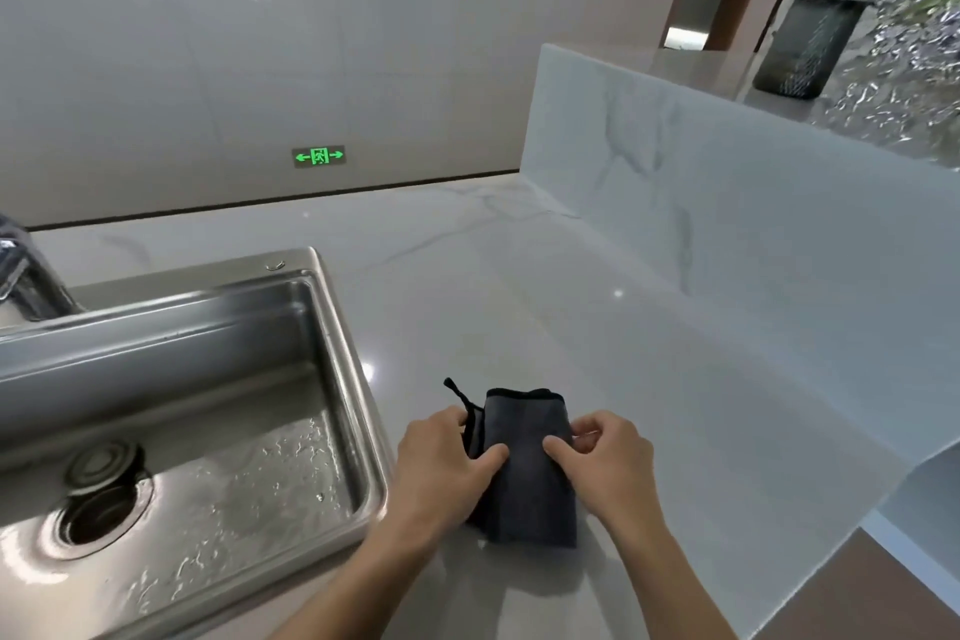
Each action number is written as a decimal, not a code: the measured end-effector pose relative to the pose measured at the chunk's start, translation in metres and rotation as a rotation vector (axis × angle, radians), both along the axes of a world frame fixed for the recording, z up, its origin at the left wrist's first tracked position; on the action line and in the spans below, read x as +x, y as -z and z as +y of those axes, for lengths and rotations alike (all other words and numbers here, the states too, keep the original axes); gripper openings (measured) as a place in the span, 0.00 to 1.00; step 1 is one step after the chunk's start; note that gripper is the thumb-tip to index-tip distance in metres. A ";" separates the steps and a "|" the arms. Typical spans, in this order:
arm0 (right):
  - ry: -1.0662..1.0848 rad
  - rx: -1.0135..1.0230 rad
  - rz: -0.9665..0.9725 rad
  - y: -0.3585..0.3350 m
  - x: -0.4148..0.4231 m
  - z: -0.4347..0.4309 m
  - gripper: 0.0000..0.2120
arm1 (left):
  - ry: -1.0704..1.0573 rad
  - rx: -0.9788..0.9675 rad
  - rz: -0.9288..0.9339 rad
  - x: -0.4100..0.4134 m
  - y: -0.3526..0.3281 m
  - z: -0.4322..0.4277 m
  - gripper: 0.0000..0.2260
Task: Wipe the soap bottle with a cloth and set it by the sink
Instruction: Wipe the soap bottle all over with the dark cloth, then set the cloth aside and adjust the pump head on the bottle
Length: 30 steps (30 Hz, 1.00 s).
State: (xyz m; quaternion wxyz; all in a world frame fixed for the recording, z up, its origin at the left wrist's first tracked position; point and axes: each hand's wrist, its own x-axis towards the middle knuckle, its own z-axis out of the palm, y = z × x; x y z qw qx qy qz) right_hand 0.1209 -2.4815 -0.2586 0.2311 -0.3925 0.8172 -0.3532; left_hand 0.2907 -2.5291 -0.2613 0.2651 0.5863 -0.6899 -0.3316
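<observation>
Your folded dark grey cloth [530,463] lies flat on the marble-pattern countertop [519,286], just right of the stainless sink [332,353], with a black hanging loop [460,398] trailing from its far left corner. Your left hand [447,463] presses the cloth's left edge, thumb on top; your right hand [602,457] pinches the right edge, apparently between thumb and curled fingers. The wet sink basin holds an open drain [98,509]. The soap bottle appears nowhere in this view.

The only readable sign is a lit green exit sign [319,156] low on the far wall [415,68]: a running-figure pictogram with an arrow pointing left and another pointing right.
</observation>
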 end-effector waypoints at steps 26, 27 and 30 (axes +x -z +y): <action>-0.742 -0.510 -0.460 -0.095 0.237 0.088 0.08 | -0.509 -0.465 0.234 0.233 -0.109 0.188 0.09; -0.765 -0.513 -0.461 -0.096 0.256 0.094 0.08 | -0.525 -0.472 0.234 0.250 -0.109 0.197 0.09; -0.818 -0.511 -0.452 -0.096 0.312 0.114 0.09 | -0.561 -0.488 0.240 0.301 -0.110 0.222 0.08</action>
